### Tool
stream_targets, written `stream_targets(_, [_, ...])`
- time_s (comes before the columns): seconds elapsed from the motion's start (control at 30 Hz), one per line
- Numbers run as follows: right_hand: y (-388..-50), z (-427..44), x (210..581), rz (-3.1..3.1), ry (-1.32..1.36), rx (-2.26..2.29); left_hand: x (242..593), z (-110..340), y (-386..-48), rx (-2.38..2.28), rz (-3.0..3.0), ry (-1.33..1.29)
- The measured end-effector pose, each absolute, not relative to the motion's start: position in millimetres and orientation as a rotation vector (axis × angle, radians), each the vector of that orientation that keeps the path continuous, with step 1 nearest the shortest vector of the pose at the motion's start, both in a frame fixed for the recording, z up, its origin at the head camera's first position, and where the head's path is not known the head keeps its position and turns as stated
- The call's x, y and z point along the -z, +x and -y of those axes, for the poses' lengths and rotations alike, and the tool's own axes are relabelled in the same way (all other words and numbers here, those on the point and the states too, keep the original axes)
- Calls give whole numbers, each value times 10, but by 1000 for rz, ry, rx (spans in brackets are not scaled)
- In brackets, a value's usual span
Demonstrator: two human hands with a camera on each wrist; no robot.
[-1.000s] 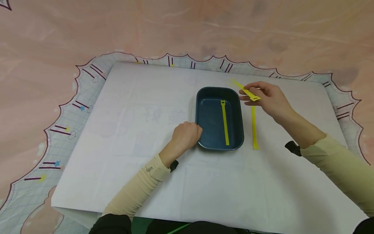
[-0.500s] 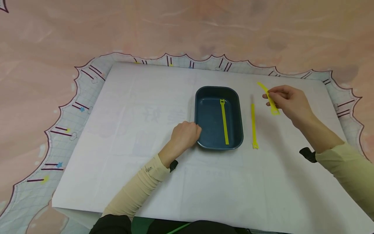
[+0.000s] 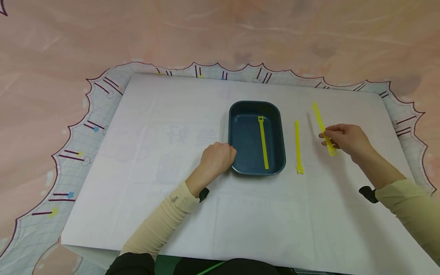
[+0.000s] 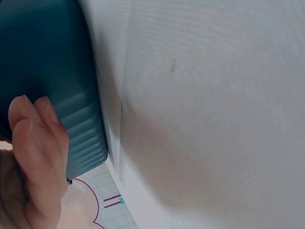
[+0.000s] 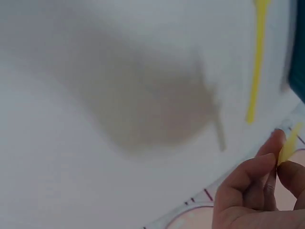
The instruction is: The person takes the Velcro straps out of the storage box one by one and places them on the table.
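Observation:
My right hand (image 3: 347, 139) pinches a yellow cable tie (image 3: 319, 116), a flat strap with a slotted head, between thumb and fingers above the white surface. The strap slants, its head end toward me. A second yellow cable tie (image 3: 298, 147) lies on the surface between that hand and the dark blue tray (image 3: 240, 160). Inside the tray rests a third strap (image 3: 263, 143). My left hand (image 3: 218, 158) grips the tray's near left edge. In the left wrist view its fingers (image 4: 40, 138) lie against the tray's ribbed outer wall (image 4: 81, 129); the thumb is hidden.
The white board (image 3: 144, 191) under everything sits on a patterned cloth (image 3: 86, 141) with a scalloped border. A pinkish sheet (image 3: 220, 30) fills the background beyond it. Dark cameras are strapped at both wrists.
My right hand has carried the pinched cable tie from beside the tray's far right corner to the right and toward me. The left hand and tray have stayed about in place.

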State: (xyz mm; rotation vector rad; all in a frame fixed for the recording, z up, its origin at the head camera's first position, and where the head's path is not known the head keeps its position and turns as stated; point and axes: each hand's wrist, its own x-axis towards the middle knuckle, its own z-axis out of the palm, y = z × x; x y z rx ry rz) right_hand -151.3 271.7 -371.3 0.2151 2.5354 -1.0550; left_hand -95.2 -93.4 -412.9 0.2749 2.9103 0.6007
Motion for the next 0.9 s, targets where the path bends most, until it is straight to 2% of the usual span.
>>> stream_targets(0.33, [-1422, -2728, 4050, -2385, 248, 891, 4138, 946, -948, -631, -2911, 294])
stream_targets(0.9, [-1422, -2698, 4083, -2397, 86, 703, 4118, 939, -949, -616, -2912, 291])
